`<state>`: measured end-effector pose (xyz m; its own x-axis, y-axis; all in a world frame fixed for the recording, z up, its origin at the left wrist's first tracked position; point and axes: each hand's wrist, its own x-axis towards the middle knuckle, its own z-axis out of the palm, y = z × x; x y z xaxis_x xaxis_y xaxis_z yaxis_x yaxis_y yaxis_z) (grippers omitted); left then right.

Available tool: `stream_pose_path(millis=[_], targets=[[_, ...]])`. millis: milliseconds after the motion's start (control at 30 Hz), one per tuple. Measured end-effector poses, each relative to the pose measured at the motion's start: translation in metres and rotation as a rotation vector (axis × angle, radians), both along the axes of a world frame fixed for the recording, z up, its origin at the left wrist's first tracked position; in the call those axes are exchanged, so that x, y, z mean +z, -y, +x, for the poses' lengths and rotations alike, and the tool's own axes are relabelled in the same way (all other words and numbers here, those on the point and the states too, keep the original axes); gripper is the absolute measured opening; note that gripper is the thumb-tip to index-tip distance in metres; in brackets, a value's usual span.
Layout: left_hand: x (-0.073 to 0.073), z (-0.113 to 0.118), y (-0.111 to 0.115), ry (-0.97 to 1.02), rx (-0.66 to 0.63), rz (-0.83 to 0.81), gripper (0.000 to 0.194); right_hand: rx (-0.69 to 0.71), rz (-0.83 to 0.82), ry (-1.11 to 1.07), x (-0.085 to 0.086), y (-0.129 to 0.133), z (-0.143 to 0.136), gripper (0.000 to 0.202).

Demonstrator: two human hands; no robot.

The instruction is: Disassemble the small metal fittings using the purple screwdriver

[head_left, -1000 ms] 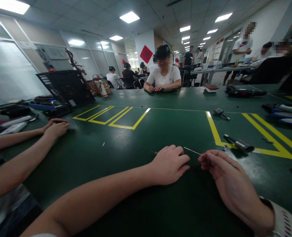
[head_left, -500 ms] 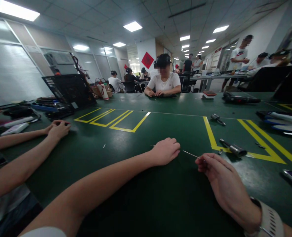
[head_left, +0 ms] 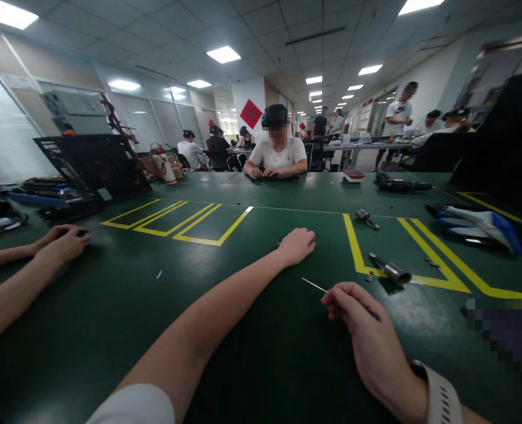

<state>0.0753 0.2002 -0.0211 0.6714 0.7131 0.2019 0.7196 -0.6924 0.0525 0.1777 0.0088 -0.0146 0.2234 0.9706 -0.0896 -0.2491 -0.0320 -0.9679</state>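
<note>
My left hand (head_left: 296, 246) rests on the green table, fingers curled down and facing away from me. What it holds, if anything, is hidden; a small dark tip pokes out behind it. Closer to me, my right hand (head_left: 360, 315) pinches a thin metal rod (head_left: 313, 285) between thumb and fingers. The rod's free end points left and away from me, apart from my left hand. Beyond my right hand, a metal cylinder with a narrow shaft (head_left: 393, 271) lies across yellow tape, with small dark pieces (head_left: 369, 277) beside it.
A smaller metal part (head_left: 366, 219) lies farther back, near a dark power tool (head_left: 402, 182). Blue-white gloves (head_left: 481, 224) are at right. At left are another person's hands (head_left: 66, 240) and a black panel (head_left: 97, 168). A person (head_left: 277, 150) sits opposite.
My left hand has moved forward and right over the table. My right hand, with the rod, has drawn back, widening the gap between them. The view has turned slightly right.
</note>
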Motion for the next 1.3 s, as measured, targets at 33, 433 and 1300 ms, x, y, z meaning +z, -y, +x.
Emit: stream_pose_path(millis=[33, 433, 1300], targets=[[0.0, 0.005, -0.003, 0.001, -0.007, 0.001, 0.018, 0.006, -0.003, 0.008, 0.0, 0.0, 0.0, 0.018], [0.001, 0.051, -0.02, -0.001, -0.169, 0.007, 0.018, 0.04, -0.018, 0.066, -0.004, -0.003, 0.0, 0.02], [0.005, 0.045, -0.001, -0.002, -0.174, 0.024, 0.019, 0.019, 0.016, 0.02, -0.001, -0.002, 0.005, 0.017]])
